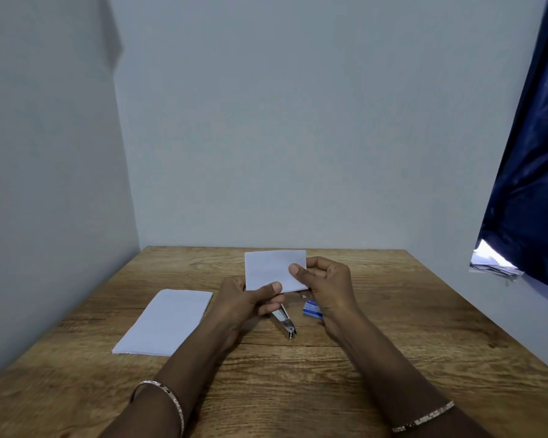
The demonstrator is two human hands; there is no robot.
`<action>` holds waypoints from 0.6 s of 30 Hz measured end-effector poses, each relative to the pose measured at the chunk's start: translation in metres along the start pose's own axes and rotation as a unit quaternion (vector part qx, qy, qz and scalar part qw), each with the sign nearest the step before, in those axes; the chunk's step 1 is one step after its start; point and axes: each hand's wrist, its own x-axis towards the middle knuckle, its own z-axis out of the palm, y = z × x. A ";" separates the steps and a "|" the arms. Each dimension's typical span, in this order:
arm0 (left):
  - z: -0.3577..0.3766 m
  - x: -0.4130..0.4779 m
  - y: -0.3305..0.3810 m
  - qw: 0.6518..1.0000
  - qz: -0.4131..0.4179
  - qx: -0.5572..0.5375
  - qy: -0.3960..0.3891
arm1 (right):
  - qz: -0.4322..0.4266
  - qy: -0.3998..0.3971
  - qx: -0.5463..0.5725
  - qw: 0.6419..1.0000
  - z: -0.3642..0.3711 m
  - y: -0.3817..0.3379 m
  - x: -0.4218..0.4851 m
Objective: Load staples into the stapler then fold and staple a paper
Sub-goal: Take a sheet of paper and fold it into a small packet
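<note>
Both your left hand (247, 298) and right hand (325, 281) pinch the folded paper (271, 268) above the table (393, 327), so next comes the stapler (284, 320) below.

A stack of paper (165, 322) lies on the table (393, 311), left of centre. A stapler (285, 322) lies on the table near centre, a small box (312, 308) just right of it. Above both, the left hand (244, 303) and right hand (328, 287) hold a folded paper (271, 268) off the table. A curtain (529, 172) hangs at far right.
</note>
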 end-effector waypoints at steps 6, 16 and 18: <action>-0.002 0.002 0.000 0.998 0.009 0.061 0.005 | -0.021 0.014 -0.018 1.000 -0.001 -0.001 0.001; -0.004 0.004 0.001 1.000 0.017 0.023 0.009 | 0.015 -0.044 0.052 0.998 0.001 -0.003 -0.002; -0.002 0.004 0.002 1.000 0.021 0.003 0.013 | 0.030 -0.087 0.034 0.995 0.004 -0.002 -0.004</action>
